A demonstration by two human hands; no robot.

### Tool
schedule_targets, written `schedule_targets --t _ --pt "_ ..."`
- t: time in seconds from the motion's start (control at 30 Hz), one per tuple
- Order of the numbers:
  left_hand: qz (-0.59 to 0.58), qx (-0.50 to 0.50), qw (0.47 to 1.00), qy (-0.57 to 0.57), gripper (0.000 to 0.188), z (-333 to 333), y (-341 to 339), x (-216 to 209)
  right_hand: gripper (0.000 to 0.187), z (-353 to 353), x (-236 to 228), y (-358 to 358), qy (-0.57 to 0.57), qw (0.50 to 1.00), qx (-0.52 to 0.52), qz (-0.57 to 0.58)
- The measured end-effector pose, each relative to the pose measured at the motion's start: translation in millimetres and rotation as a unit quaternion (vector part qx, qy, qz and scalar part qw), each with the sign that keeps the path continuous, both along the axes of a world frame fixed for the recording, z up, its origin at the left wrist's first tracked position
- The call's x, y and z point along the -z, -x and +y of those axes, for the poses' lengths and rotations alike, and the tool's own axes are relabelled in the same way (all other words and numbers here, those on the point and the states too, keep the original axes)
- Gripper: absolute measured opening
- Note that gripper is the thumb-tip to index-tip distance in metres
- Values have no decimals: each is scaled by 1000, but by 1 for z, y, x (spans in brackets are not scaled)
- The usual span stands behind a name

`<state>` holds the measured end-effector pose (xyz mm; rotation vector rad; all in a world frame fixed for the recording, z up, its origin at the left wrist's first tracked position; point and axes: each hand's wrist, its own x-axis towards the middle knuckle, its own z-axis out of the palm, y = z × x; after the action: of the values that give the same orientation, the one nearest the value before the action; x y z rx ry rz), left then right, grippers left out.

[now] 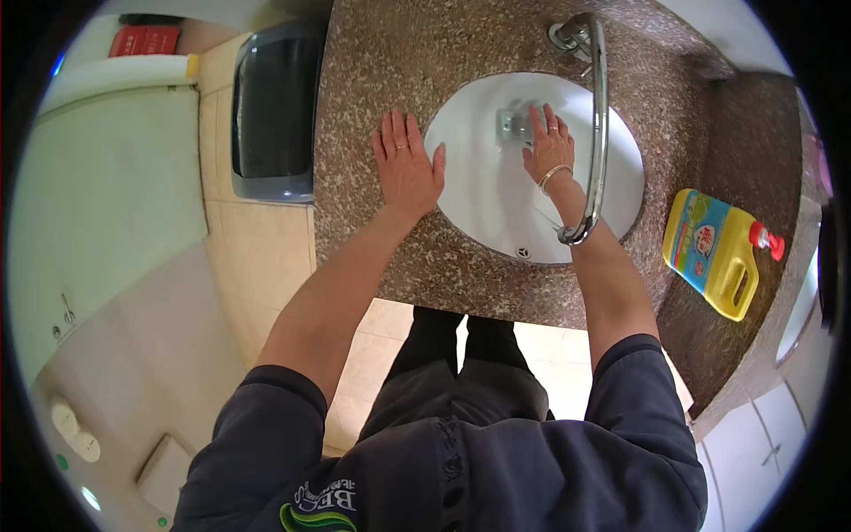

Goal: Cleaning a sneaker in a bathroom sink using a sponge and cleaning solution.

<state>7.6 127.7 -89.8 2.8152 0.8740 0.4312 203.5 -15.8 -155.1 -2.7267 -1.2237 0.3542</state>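
Note:
My left hand (410,166) lies flat on the brown speckled stone counter (355,53), just left of the white oval sink (483,226). Its fingers are stretched out and a ring shows on one. Inside the basin is my right hand (551,146), fingers extended and slightly apart, with a ring and a bracelet on the wrist. A small greyish see-through object (512,127) sits in the basin beside those fingers; its kind and any contact are unclear. The chrome faucet (599,115) arches over the sink, its spout passing above my right forearm.
On the right, a yellow detergent bottle (712,253) with a red cap lies in view near the stone ledge (745,142). A dark bin (277,111) stands left of the counter, on beige tiles. A pale green door (106,195) is farther left.

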Motion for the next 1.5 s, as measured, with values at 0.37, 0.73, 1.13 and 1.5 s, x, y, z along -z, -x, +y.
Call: schedule_targets --t 0.37,0.73,1.13,1.5 --pt "23 -20 999 15 56 5 -4 4 61 -19 27 7 68 991 -57 97" --pt "32 -31 999 24 57 4 0 9 53 -61 2 25 -81 688 222 686" --pt "9 -37 999 22 56 8 1 8 78 -34 -35 51 0 971 31 235" --pt "27 -39 998 33 57 2 1 10 71 -45 -10 71 129 968 -127 174"
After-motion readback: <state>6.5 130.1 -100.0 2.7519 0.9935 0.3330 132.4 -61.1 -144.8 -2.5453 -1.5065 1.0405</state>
